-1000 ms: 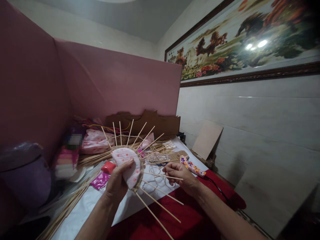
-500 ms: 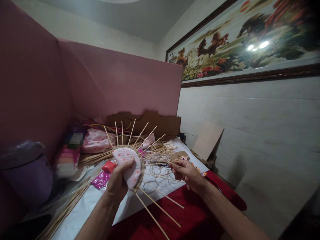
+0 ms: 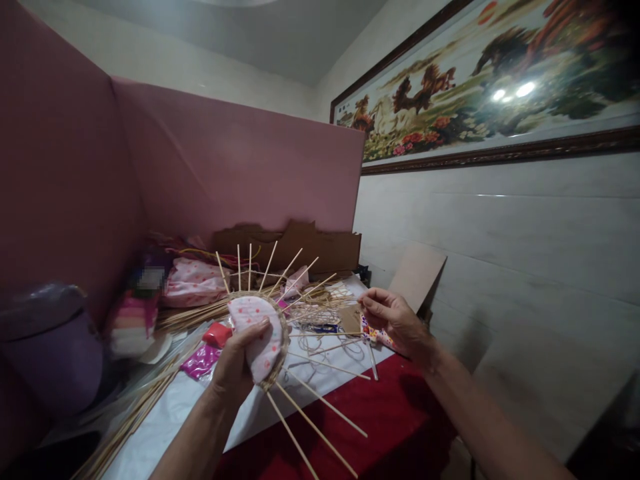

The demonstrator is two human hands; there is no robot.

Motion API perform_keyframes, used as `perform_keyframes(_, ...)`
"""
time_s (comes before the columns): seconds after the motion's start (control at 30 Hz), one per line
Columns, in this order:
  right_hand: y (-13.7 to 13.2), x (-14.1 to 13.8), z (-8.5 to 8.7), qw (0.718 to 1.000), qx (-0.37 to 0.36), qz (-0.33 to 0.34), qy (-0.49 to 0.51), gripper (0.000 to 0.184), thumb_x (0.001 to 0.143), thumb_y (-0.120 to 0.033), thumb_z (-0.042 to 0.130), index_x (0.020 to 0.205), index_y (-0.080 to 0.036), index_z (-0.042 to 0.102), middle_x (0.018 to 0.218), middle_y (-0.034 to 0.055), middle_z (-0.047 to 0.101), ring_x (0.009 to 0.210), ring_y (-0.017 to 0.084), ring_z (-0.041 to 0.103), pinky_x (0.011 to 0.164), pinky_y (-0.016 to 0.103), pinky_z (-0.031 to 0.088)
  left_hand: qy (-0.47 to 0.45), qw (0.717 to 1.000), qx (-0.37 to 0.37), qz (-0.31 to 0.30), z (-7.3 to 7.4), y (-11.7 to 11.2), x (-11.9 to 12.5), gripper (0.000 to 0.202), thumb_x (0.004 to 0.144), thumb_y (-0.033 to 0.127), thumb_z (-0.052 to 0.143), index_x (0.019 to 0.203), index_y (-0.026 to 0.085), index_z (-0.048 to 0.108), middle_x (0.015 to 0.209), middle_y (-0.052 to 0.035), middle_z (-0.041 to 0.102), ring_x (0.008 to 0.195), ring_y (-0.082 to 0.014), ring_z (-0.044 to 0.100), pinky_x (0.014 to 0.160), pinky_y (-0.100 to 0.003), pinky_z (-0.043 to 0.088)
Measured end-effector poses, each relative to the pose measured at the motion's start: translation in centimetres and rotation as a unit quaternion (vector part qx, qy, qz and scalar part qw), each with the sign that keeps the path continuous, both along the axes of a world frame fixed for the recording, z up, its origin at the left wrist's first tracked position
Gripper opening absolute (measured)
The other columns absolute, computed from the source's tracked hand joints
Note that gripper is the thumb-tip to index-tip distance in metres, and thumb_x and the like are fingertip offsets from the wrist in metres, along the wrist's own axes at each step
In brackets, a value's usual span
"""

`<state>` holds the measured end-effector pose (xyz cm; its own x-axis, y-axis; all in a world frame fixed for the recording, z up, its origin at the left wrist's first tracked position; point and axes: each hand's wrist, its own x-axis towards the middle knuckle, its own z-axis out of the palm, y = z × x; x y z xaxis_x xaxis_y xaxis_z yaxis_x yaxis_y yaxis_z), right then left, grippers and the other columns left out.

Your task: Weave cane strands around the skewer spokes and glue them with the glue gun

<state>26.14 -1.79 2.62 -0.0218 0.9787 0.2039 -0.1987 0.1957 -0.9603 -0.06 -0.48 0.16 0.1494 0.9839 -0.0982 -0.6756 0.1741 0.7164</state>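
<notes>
My left hand point(image 3: 233, 367) grips a round basket base point(image 3: 260, 337) padded with pink flowered cloth, held upright on edge. Thin rattan spokes point(image 3: 313, 427) fan out from its woven rim in all directions. My right hand point(image 3: 395, 320) is raised to the right of the base, fingers pinched together on a thin weaving strand point(image 3: 325, 308) that runs back toward the rim. Loose coils of the same strand point(image 3: 320, 347) lie on the white sheet below.
A white sheet point(image 3: 175, 407) over a red cloth point(image 3: 390, 427) covers the table. Rattan stick bundles point(image 3: 195, 313), pink cloth bags point(image 3: 193, 283), a red box point(image 3: 217, 335), cardboard point(image 3: 300, 243) and a purple pot point(image 3: 50, 347) crowd the back and left. A pink partition point(image 3: 225, 167) stands behind.
My right hand has lifted up and to the right, away from the lower spokes, drawing the strand out. The left hand keeps the base almost still.
</notes>
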Motion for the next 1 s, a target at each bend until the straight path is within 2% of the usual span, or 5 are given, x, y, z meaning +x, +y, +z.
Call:
perform_keyframes(0.2, 0.7, -0.2, 0.6, 0.999, 0.027, -0.003, 0.028, 0.026, 0.065, -0.035, 0.075, 0.073, -0.015, 0.06, 0.057, -0.0044, 0.045, 0.046, 0.004, 0.029, 0.043, 0.02, 0.018, 0.002, 1.0, 0.002, -0.02, 0.0, 0.0, -0.1, 0.012, 0.067, 0.006, 0.059, 0.078, 0.007, 0.065, 0.067, -0.0105, 0.071, 0.055, -0.0184, 0.065, 0.054, -0.028, 0.055)
perform_keyframes(0.47, 1.9, -0.1, -2.6, 1.0, 0.004, 0.009, 0.003, 0.026, 0.069, -0.038, 0.071, 0.075, -0.016, 0.06, 0.059, -0.0032, 0.047, 0.046, 0.005, 0.034, 0.042, 0.019, 0.021, 0.004, 1.0, -0.003, -0.008, 0.3, -0.1, 0.0, 0.013, 0.069, 0.004, 0.056, 0.078, 0.006, 0.064, 0.065, -0.0108, 0.07, 0.054, -0.019, 0.065, 0.054, -0.029, 0.055)
perform_keyframes(0.67, 1.2, -0.9, -4.8, 0.998, 0.003, 0.046, -0.031, 0.024, 0.073, -0.037, 0.068, 0.073, -0.015, 0.058, 0.055, -0.0048, 0.043, 0.044, 0.004, 0.03, 0.041, 0.019, 0.019, -0.002, 1.0, 0.002, 0.005, 0.2, 0.0, 0.0, 0.013, 0.068, 0.004, 0.056, 0.078, 0.006, 0.065, 0.066, -0.0109, 0.071, 0.055, -0.0185, 0.065, 0.055, -0.029, 0.055)
perform_keyframes(0.83, 0.6, -1.1, -5.5, 0.997, -0.003, 0.071, -0.042, 0.027, 0.07, -0.039, 0.07, 0.075, -0.015, 0.059, 0.054, -0.0048, 0.045, 0.042, 0.004, 0.03, 0.039, 0.02, 0.018, 0.0, 1.0, 0.0, 0.022, 0.3, 0.0, 0.0, 0.012, 0.067, 0.004, 0.058, 0.076, 0.008, 0.064, 0.065, -0.0092, 0.071, 0.053, -0.018, 0.065, 0.053, -0.028, 0.055)
perform_keyframes(1.0, 0.0, -0.7, -5.2, 0.996, -0.001, 0.073, -0.048, 0.026, 0.07, -0.04, 0.069, 0.076, -0.015, 0.061, 0.054, -0.0042, 0.048, 0.041, 0.003, 0.029, 0.039, 0.02, 0.017, -0.001, 1.0, 0.004, 0.021, 0.2, 0.1, -0.1, 0.014, 0.067, 0.004, 0.058, 0.079, 0.008, 0.064, 0.067, -0.0089, 0.071, 0.055, -0.0177, 0.065, 0.054, -0.027, 0.055)
